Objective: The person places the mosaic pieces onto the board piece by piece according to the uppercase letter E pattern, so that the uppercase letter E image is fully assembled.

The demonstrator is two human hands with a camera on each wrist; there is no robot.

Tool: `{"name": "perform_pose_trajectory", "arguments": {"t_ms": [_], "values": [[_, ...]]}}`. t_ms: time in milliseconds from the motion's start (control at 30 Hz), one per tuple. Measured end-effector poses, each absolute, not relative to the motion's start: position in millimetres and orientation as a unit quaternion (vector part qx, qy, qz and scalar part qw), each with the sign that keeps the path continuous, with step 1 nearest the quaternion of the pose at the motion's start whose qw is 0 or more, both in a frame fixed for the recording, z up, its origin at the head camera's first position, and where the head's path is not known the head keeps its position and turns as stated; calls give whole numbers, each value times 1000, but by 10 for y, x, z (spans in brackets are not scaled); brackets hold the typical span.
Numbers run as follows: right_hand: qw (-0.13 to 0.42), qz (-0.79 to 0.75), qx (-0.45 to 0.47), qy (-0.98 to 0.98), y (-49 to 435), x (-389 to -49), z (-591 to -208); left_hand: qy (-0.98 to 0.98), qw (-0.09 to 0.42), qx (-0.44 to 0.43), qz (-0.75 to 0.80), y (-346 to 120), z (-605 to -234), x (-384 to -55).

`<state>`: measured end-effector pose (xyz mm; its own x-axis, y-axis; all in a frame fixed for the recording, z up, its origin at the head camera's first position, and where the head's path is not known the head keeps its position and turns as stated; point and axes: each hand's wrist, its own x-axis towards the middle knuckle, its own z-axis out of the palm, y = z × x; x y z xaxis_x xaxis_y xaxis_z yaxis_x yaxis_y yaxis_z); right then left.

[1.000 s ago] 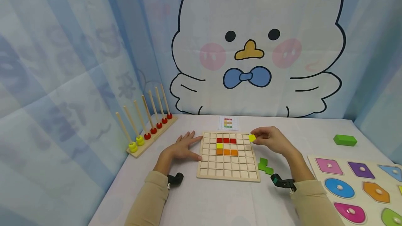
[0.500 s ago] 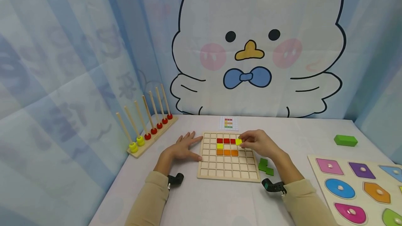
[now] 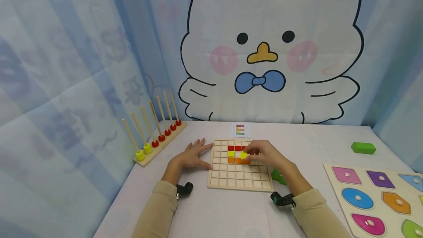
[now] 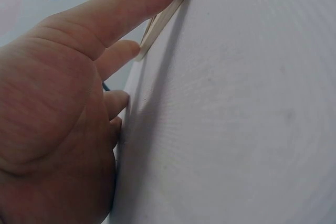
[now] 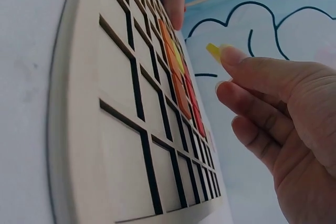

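A wooden grid board [image 3: 231,184] lies mid-table. Red tiles [image 3: 235,148] fill part of one row, orange tiles [image 3: 235,160] part of a nearer row, and one yellow tile [image 3: 231,154] sits between them at the left. Over the board, my right hand [image 3: 266,153] pinches another yellow tile [image 3: 243,155] between thumb and fingers; the right wrist view shows that pinched tile [image 5: 213,52] raised above the grid. My left hand [image 3: 191,155] rests spread at the board's left edge, its thumb [image 4: 131,3] and a fingertip touching the frame.
Green tiles [image 3: 278,176] lie right of the board, partly behind my right arm. A small pattern card [image 3: 240,130] is behind it. A peg abacus [image 3: 162,140] stands left; a green block [image 3: 363,148] and a shape puzzle board [image 3: 337,183] are at right.
My right hand has carried the yellow tile leftward from the board's right edge to over the row between the red and orange tiles. My left hand has stayed in place.
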<state>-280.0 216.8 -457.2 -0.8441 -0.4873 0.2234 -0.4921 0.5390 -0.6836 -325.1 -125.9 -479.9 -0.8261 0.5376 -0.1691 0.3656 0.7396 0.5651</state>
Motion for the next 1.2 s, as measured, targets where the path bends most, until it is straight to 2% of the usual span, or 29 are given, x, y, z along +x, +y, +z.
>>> {"name": "perform_pose_trajectory", "arguments": {"t_ms": [333, 1200], "values": [[-4, 408, 323, -854, 2019, -2805, -4608, 919, 163, 246, 261, -1266, -4795, -3266], [-52, 358, 286, -887, 1746, -2723, -4657, 925, 159, 241, 249, -1242, -4813, -3267]]}}
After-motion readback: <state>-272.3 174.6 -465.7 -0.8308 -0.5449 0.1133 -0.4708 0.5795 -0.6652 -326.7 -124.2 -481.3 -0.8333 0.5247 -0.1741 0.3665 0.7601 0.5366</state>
